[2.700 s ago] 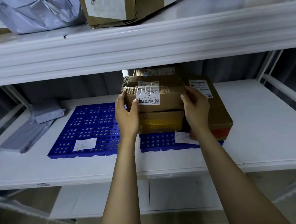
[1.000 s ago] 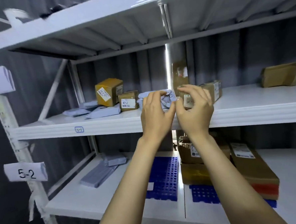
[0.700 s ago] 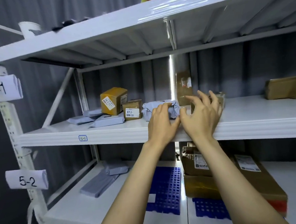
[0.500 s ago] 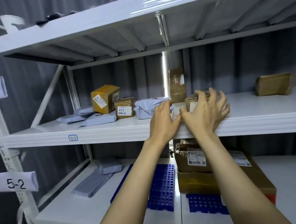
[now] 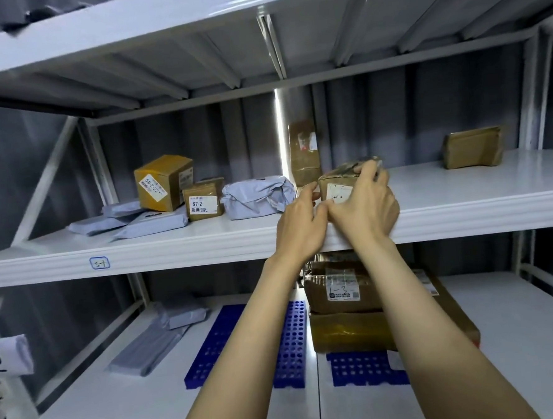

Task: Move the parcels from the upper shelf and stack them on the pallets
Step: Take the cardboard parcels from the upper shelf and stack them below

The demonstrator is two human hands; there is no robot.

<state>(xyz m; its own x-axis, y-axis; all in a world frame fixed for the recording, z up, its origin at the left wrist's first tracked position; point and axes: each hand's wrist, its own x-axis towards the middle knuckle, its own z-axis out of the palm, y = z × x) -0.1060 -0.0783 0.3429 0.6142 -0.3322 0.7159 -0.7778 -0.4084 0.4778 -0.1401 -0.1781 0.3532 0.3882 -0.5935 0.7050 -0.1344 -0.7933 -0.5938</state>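
On upper shelf (image 5: 462,194), small box (image 5: 333,186) right of wrapped bag (image 5: 255,197); pallets (image 5: 292,334) on lower shelf (image 5: 519,340) below.

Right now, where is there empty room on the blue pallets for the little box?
The left blue pallet shows bare, between the grey mailers and the brown parcel stack. The right blue pallet is crowded: only its front strip shows. The lower shelf right of the stack is bare too.

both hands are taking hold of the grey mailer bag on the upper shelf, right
No: the left hand and right hand hold the small brown box on the upper shelf; the grey mailer bag lies just left of it. The head view shows this.
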